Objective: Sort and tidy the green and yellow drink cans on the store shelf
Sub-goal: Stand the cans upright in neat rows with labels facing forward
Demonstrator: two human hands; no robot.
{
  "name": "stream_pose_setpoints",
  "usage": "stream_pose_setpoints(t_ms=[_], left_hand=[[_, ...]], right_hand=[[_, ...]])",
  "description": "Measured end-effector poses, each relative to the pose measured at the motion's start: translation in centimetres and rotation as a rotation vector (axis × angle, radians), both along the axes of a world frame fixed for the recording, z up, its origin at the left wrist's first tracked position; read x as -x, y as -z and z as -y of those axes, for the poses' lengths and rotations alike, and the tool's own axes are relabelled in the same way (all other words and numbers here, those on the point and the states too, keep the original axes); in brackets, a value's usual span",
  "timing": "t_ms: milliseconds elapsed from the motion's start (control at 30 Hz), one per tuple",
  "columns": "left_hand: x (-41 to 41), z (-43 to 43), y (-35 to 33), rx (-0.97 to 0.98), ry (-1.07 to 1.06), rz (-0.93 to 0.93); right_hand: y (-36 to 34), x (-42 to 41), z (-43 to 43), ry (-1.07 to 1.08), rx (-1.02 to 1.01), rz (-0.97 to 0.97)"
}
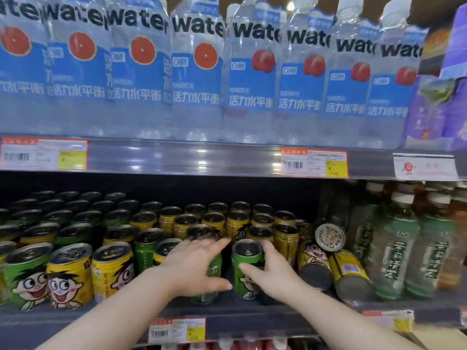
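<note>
Right hand [275, 270] grips one green can [246, 276] mid-body at the shelf [278, 320] front edge; left hand [194, 263] clasps its green neighbour [206, 296]. Rigid, slick, probably weighty.

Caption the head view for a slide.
Right hand grips a green can; left hand grips the green can beside it.

Green cans [249, 274] and yellow cans [70, 274] upright in mixed rows, toppled yellow cans [350, 272] at right.
</note>
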State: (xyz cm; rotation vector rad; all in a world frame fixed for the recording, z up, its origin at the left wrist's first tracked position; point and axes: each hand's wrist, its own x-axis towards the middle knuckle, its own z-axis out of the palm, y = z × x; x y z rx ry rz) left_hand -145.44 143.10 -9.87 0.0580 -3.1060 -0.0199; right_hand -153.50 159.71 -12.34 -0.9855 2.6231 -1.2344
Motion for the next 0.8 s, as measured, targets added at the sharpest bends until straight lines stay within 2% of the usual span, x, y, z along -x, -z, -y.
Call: stream_pose_setpoints(t_ms=[67,133,200,300,400,533,667,800], left_hand=[[0.2,-0.6,-0.3,-0.021,-0.017,-0.012],[0.8,-1.5,-0.4,-0.010,-0.012,-0.033],[1.5,-2.6,-0.5,-0.013,0.001,-0.028],[2.6,-4.2,-0.6,-0.023,0.013,0.009],[3.5,-5.6,-0.8,-0.027,0.033,0.010],[4.2,-5.9,-0.9,-0.031,0.020,0.018],[4.4,-5.0,-0.8,-0.037,-0.006,0.035],[4.1,-4.6,-0.5,-0.056,0.009,0.033]], right_hand=[[0.2,-0.2,0.6,-0.071,-0.039,0.091],[0.0,0.1,0.5,-0.111,-0.083,0.085],[-0.9,1.1,-0.8,-0.055,-0.114,-0.064],[-2.4,3.5,-3.8,0.195,-0.217,-0.385],[-3.3,6.3,-6.7,0.408,-0.473,-0.562],[-3.6,9.0,-8.8,0.447,-0.690,-0.422],[-3.5,10.1,-8.9,0.334,-0.702,-0.238],[-3.3,10.1,-9.3,0.340,-0.712,-0.325]])
